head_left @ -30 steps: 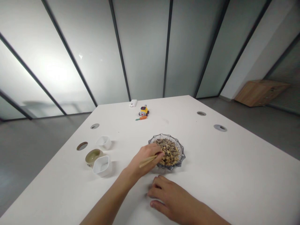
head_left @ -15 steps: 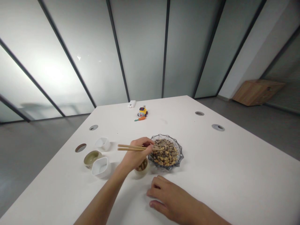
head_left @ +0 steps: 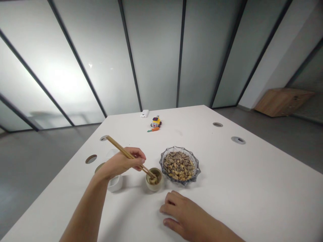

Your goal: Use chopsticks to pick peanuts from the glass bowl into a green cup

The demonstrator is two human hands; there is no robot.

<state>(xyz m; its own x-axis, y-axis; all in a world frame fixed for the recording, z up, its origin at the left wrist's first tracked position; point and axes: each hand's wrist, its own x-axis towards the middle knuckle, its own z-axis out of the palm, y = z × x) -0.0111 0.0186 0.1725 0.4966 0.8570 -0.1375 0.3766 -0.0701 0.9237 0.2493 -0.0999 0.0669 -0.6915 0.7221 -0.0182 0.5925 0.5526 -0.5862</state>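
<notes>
My left hand point(head_left: 127, 162) is closed around a pair of wooden chopsticks point(head_left: 120, 148), which slant down to the right. Their tips are inside a small beige cup point(head_left: 153, 187), among pale pieces that look like peanuts. Right of the cup stands a scalloped glass bowl point(head_left: 196, 174) of striped sunflower seeds point(head_left: 178, 157) and peanuts point(head_left: 182, 173). My right hand point(head_left: 179, 213) rests on the table in front of the cup and bowl, fingers loosely bent and apart, with nothing in it.
A white dish point(head_left: 115, 184) stands under my left forearm; a green bowl point(head_left: 99, 167) and another white dish point(head_left: 111, 154) are partly hidden behind my hand. Farther back on the white table point(head_left: 239, 188) lie a toy truck point(head_left: 156, 122), an orange-handled toy screwdriver point(head_left: 153, 129) and a white box point(head_left: 144, 114).
My left hand has moved left, carrying the chopstick tips from the glass bowl into the small cup. The chopsticks now tilt steeply instead of lying nearly level. My right hand stays put.
</notes>
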